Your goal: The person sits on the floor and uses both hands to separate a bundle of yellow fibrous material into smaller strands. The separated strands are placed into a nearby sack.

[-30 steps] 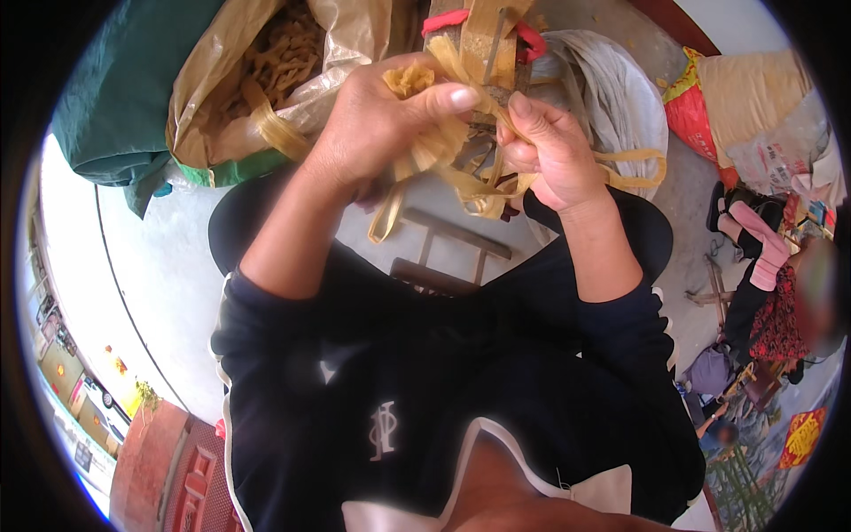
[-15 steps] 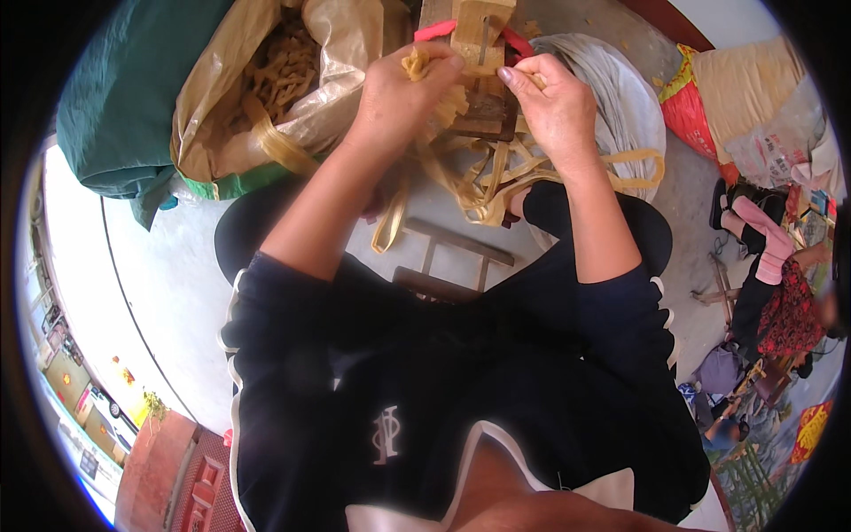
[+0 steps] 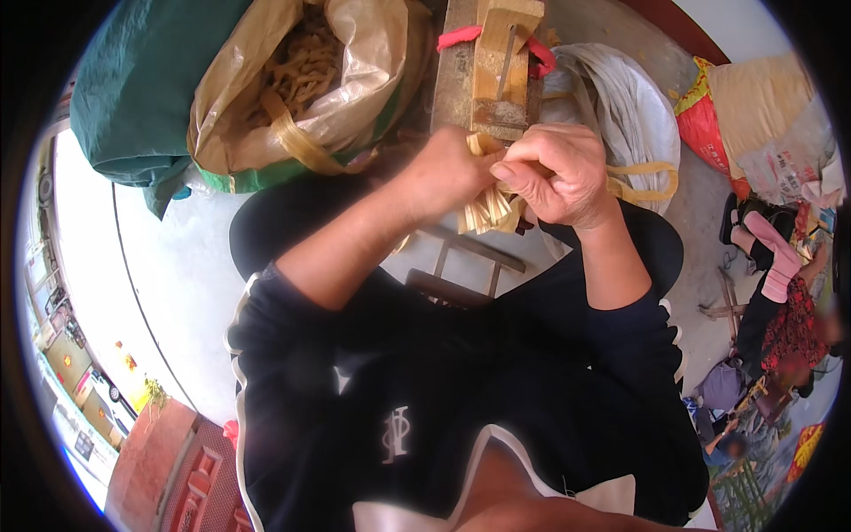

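Observation:
My left hand (image 3: 450, 174) is closed around a bundle of pale yellow strips (image 3: 487, 211). Folded strip shows above its fingers, and the fanned ends hang below. Against it presses my right hand (image 3: 560, 174), fingers curled with the thumb bent in; whatever lies inside its grip is hidden. Just beyond both hands stands a slotted wooden block (image 3: 507, 71) on a wooden plank (image 3: 453, 89), with a red cloth strip (image 3: 458, 36) tied about it. Another yellow strip (image 3: 645, 181) loops out to the right of my right wrist.
At the left, an open tan sack (image 3: 232, 97) holds knotted yellow pieces (image 3: 306, 66), beside a dark green cloth (image 3: 142, 97). A white sack (image 3: 634, 106) sits right of the block. A small wooden stool frame (image 3: 470, 253) shows between my knees. Another person (image 3: 784, 301) sits far right.
Both hands have come back from the wooden block toward my body and drawn together. The loose strips that hung between my knees are now mostly gathered or hidden at my hands.

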Demonstrator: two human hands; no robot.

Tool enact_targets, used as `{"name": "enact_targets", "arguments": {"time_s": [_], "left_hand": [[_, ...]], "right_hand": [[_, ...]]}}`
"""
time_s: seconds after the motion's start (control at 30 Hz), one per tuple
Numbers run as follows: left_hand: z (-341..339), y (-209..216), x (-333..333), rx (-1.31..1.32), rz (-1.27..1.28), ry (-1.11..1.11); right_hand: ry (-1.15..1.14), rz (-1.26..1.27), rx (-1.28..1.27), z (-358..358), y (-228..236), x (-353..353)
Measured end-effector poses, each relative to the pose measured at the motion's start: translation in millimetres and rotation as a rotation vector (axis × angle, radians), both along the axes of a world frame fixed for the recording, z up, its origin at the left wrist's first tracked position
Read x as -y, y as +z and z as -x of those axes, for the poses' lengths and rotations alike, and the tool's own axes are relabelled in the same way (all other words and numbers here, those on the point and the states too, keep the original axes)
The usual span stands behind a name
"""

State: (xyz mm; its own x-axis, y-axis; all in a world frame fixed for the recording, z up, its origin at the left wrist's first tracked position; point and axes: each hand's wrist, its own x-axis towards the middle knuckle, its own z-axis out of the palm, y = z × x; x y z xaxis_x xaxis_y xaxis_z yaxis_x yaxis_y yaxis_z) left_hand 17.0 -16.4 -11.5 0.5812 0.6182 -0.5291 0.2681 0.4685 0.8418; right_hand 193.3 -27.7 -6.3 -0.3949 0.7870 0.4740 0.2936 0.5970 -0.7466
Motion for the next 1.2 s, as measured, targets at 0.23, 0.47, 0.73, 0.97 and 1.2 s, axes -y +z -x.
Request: {"name": "enact_targets", "arguments": {"time_s": [0.23,0.47,0.73,0.97,1.2], "left_hand": [[17.1,40.6,-3.9,0.567,0.2,-0.19],[16.9,-3.4,-13.8,-0.075,-1.419,-0.061],[12.4,2.4,-10.1,-0.077,-1.047,0.099],[11.2,1.2,-5.0,-0.137,-0.99,-0.012],[29.3,17.0,-20.6,0.191,-0.663,0.439]], "right_hand": [[-0.385,0.336,0.027,-13.2,5.8,2.1],[0.213,1.425,-0.98,1.3,-20.3,14.9],[-0.234,0.897,-0.592,6.5,-8.5,11.0],[-0.24,0.523,0.089,6.7,-15.8,15.1],[0.111,1.249,-0.778,-10.4,-14.0,12.0]]}}
